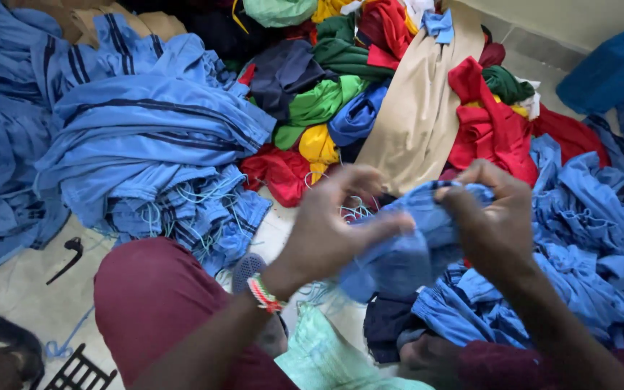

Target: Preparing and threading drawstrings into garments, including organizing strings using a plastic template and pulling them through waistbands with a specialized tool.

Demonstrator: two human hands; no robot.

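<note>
Both hands hold up a blue garment (406, 245) in the middle of the view. My left hand (334, 224), with a striped bracelet at the wrist, pinches its left side, and loose light threads hang near the fingers. My right hand (489, 217) grips the garment's top edge from the right. The cloth hangs down over more blue clothes (586, 238) heaped at the right.
A big heap of blue striped garments (131, 137) lies at the left. Mixed red, green, yellow and beige clothes (399, 94) pile up at the back. My knee in maroon cloth (153, 296) is at the bottom left, beside a pale green bag (326, 361). A small black tool (66, 256) lies on the floor.
</note>
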